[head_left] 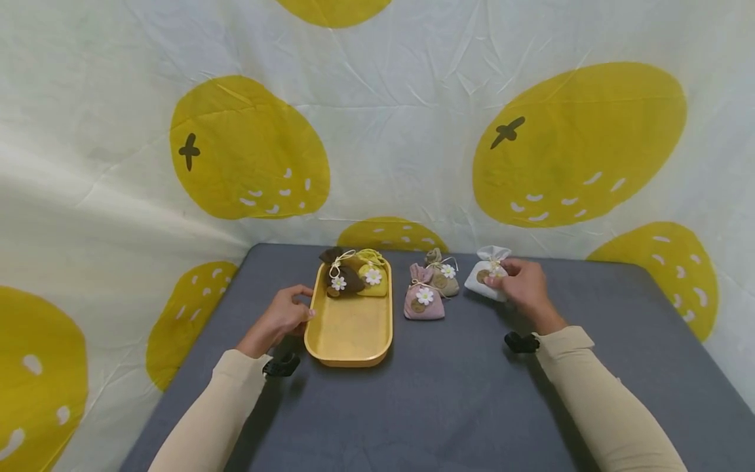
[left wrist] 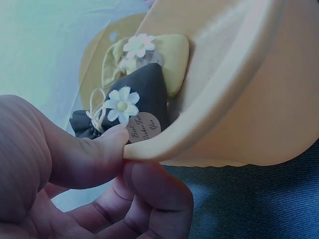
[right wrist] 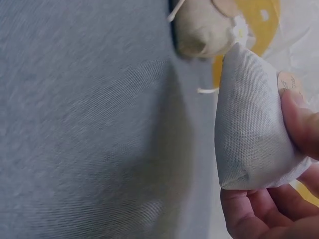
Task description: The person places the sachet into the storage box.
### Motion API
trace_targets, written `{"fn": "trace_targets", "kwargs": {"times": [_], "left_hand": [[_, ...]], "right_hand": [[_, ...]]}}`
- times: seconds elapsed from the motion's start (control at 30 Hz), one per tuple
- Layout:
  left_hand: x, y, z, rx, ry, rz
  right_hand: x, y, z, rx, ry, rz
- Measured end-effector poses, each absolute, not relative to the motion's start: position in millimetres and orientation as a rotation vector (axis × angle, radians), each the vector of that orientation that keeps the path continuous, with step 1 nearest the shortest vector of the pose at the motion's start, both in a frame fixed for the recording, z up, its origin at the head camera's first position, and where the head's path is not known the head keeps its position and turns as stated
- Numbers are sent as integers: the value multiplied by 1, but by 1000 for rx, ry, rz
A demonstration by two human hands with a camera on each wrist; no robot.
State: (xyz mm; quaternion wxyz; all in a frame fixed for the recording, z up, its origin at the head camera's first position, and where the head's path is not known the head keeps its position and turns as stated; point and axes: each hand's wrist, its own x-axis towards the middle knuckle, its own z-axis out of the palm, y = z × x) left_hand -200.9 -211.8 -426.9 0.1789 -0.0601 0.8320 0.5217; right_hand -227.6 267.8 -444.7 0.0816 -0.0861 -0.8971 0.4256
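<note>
My left hand (head_left: 286, 314) pinches the left rim of a yellow tray (head_left: 348, 331), thumb on top and fingers beneath, as the left wrist view shows. Inside the tray's far end lie a dark brown drawstring pouch (head_left: 346, 280) and a yellow pouch (head_left: 377, 282), each with a white flower. A white pouch (right wrist: 254, 119) is held between the thumb and fingers of my right hand (head_left: 527, 292); in the right wrist view it appears lifted off the cloth. Between tray and right hand, a pink pouch (head_left: 423, 305) lies in front of a grey-brown pouch (head_left: 446, 283).
A dark grey cloth (head_left: 448, 406) covers the table. Behind it hangs a white curtain (head_left: 401, 151) printed with large yellow fruit shapes. The pink and grey-brown pouches sit close to the tray's right side.
</note>
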Motion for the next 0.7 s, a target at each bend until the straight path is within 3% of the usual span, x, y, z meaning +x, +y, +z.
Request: {"fn": "trace_targets", "kwargs": {"times": [0.7], "left_hand": [[-200,-211,-429,-199,2366,1471]], "right_hand": [[-223,220,-399,-15,-2706,1324]]}}
